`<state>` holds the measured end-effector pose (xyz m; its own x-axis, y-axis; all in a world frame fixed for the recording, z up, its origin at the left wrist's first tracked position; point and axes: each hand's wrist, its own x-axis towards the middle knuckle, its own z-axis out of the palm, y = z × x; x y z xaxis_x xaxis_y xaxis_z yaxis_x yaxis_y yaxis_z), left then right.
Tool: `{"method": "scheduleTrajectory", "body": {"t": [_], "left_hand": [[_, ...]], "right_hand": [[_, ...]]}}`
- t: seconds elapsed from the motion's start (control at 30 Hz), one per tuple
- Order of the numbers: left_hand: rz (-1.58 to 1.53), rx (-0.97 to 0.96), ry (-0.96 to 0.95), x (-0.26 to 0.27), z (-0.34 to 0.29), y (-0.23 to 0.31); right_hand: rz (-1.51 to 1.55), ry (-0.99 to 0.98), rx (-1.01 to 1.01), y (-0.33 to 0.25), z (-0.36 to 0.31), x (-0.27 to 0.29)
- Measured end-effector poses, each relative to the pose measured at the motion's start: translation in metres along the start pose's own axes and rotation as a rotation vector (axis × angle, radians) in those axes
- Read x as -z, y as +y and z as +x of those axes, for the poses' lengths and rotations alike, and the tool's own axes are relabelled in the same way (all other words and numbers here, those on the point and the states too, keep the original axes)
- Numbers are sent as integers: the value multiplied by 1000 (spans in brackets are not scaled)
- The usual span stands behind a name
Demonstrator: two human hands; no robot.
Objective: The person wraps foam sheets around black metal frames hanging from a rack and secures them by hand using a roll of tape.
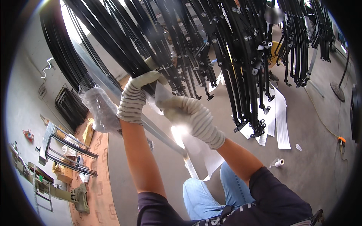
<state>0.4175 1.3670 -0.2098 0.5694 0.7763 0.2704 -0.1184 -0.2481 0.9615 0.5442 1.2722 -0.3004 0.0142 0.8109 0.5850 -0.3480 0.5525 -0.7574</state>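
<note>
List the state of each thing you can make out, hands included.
Left hand: gloved, curled around black bars
Right hand: gloved, closed on white sheet
Black bars: bundled, slanting, lower end gripped
White sheet: loose, hanging below the right hand
Clear plastic wrap: crinkled, around the neighboring bundle's lower end
White strips: lying on the floor, overlapping
Small roll: on its side, on the floor

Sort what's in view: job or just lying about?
Likely in the job:
black tube bundle, gripped by left hand
white sheet, held by right hand

Apparently just lying about:
white roll
small white scrap
orange connector
</note>
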Motion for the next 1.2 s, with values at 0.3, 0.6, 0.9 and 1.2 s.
{"method": "scheduleTrajectory", "body": {"t": [0.3,0.6,0.9,1.2], "left_hand": [[-55,-102,-42,18,9,-13],[214,-100,-106,15,19,-21],[246,-82,150,5,9,-28],[189,48,-33,5,-3,-20]], "right_hand": [[475,373,-418,58,14,31],[114,420,-287,63,15,24],[74,278,-262,63,8,-6],[99,247,-229,80,10,-15]]}}
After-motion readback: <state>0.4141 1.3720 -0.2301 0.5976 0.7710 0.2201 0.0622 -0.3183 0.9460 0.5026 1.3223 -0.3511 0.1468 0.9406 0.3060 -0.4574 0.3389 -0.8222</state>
